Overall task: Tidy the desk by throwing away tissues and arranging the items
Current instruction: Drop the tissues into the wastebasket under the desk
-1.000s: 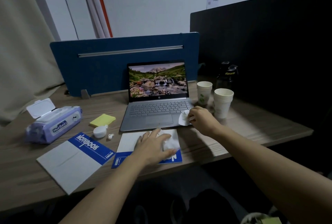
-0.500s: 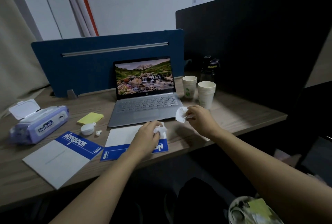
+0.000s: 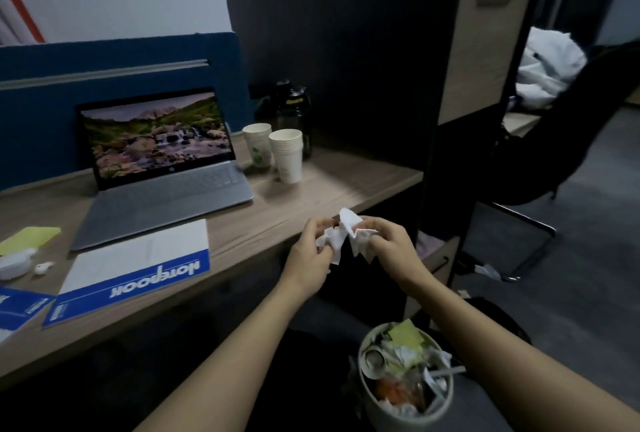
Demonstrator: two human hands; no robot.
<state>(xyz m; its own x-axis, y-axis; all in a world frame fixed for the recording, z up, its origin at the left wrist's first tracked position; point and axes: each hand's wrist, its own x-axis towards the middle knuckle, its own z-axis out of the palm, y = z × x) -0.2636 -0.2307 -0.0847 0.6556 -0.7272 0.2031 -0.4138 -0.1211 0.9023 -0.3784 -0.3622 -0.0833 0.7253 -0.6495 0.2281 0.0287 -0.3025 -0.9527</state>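
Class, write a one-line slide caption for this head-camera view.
Both hands bunch white tissues at the desk edge, above a full bin.

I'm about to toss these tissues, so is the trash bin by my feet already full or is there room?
Full: the trash bin on the floor is heaped to its rim with crumpled paper, a yellow note and wrappers.
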